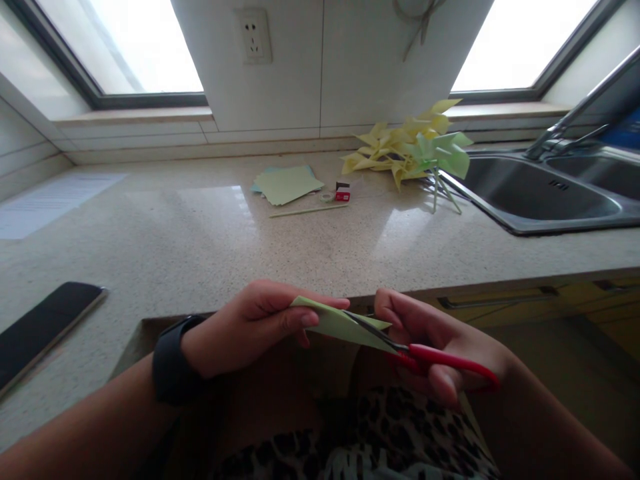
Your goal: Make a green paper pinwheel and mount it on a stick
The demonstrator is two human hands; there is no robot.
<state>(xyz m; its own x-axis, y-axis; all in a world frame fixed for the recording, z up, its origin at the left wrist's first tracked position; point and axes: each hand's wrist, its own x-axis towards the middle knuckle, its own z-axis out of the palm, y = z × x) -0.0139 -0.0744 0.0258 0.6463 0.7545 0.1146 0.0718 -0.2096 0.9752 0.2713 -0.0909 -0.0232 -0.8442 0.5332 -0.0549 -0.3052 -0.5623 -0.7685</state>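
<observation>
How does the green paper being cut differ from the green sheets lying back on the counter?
The folded green paper is pinched in the left hand off the counter; the stack of green sheets rests flat on the counter. The held piece is folded into a pointed shape with the red scissors in the right hand cutting into it; the stacked sheets look unfolded and uncut. Both are the same pale green.

My left hand point(250, 327) pinches a folded green paper point(345, 325) just off the countertop's point(200, 247) near edge; my right hand point(440, 347) works red-handled scissors point(425, 357) into it.
</observation>
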